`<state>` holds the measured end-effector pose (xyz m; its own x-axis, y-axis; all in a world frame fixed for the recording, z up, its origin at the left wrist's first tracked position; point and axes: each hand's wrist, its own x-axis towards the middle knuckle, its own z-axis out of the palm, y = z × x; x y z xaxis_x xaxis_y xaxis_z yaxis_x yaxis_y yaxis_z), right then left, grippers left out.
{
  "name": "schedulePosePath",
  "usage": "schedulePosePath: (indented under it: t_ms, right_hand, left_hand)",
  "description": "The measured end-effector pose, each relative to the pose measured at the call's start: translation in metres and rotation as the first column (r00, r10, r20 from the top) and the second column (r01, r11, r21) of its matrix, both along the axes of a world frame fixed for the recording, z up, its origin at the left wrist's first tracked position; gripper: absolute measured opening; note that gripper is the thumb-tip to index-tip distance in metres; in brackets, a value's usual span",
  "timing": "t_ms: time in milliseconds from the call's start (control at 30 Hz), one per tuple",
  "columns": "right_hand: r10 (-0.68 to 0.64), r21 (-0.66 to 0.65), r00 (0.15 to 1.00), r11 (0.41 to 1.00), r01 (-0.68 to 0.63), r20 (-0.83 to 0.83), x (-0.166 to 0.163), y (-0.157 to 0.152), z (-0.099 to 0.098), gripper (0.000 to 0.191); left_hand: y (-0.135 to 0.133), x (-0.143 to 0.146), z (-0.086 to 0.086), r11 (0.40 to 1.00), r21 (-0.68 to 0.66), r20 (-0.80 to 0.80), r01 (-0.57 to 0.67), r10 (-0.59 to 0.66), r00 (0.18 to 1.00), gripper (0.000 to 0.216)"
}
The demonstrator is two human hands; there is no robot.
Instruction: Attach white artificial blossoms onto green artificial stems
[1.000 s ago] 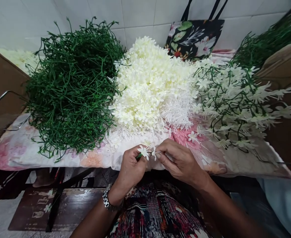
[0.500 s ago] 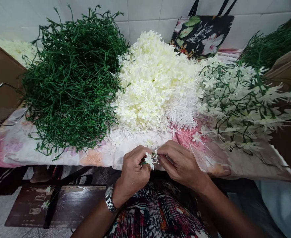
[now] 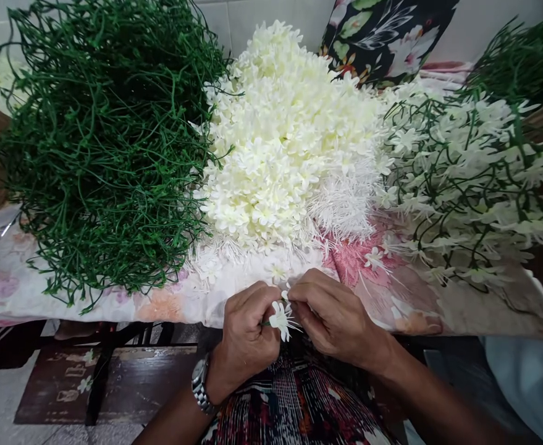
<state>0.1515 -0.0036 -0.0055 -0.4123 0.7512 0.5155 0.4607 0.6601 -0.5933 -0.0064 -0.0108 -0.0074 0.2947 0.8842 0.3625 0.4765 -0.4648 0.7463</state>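
Since half a second ago, the white artificial flower (image 3: 280, 318) at the left hand (image 3: 251, 324) hangs lower in view and droops further, its long stamens fanning toward the right hand (image 3: 333, 315). Both hands sit near the front edge of the floral tablecloth (image 3: 234, 300), their fingertips nearly meeting. Curled fingers and thumb of the left close narrowly around a green plastic stem (image 3: 265, 323); most of it is hidden inside the grip, with the bloom emerging beside the thumb. Thumb and fingers of the right pinch at a small white floret (image 3: 285, 296) just above that bloom; how far it reaches onto the stem cannot be told.

Beyond the hands rises a heap of cream artificial blossoms (image 3: 275, 161), with a bundle of white stamens (image 3: 348, 207) against its right flank. Left of it sprawls a tangled pile of green plastic stems (image 3: 109, 148); to its right lie white flower sprays (image 3: 470, 191) on green stalks. One loose white flower (image 3: 374, 258) rests on the pink patch of the cloth. Behind stands a black floral bag (image 3: 387, 37). A metal-banded wristwatch (image 3: 200, 383) circles the left wrist.
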Motion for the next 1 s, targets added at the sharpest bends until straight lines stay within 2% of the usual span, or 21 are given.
schedulePosePath:
  t_ms: [300,500,567,633,700,800,900,1000]
  right_hand:
    - [0.000,-0.049,1.000,0.999,0.000,-0.006,0.001,0.000,-0.001,0.014]
    - [-0.002,-0.035,1.000,0.999,0.002,0.006,0.000,0.002,-0.003,0.014]
    - [-0.015,-0.015,1.000,1.000,0.015,0.021,0.000,0.002,-0.004,0.013]
    - [-0.028,0.010,0.999,1.000,0.028,0.016,0.000,0.001,-0.003,0.014]
    - [-0.042,0.025,0.999,0.999,0.042,-0.014,0.001,0.000,0.000,0.012]
    - [-0.083,0.022,0.994,0.996,0.084,-0.068,0.008,-0.001,0.011,0.011]
    - [-0.129,0.025,0.987,0.991,0.131,-0.095,0.018,-0.001,0.026,0.012]
    - [-0.144,0.064,0.986,0.987,0.150,-0.086,0.024,0.001,0.039,0.011]
  left_hand:
    - [0.003,0.002,0.002,1.000,0.015,-0.034,0.009,-0.008,0.999,0.022]
    - [0.005,0.007,0.000,1.000,0.021,-0.023,-0.010,0.010,1.000,0.023]
    - [0.006,0.007,0.001,0.999,-0.018,-0.009,-0.031,0.030,0.999,0.022]
    - [0.006,0.006,0.004,0.991,-0.133,0.058,-0.032,0.040,0.998,0.021]
    - [0.007,0.003,0.008,0.947,-0.322,0.199,-0.010,0.077,0.977,0.017]
    - [0.010,0.000,0.016,0.803,-0.594,0.428,0.052,0.261,0.866,0.006]
    - [0.016,-0.001,0.027,0.690,-0.716,0.529,0.105,0.438,0.727,0.011]
    - [0.022,0.001,0.039,0.615,-0.760,0.586,0.209,0.510,0.630,0.015]
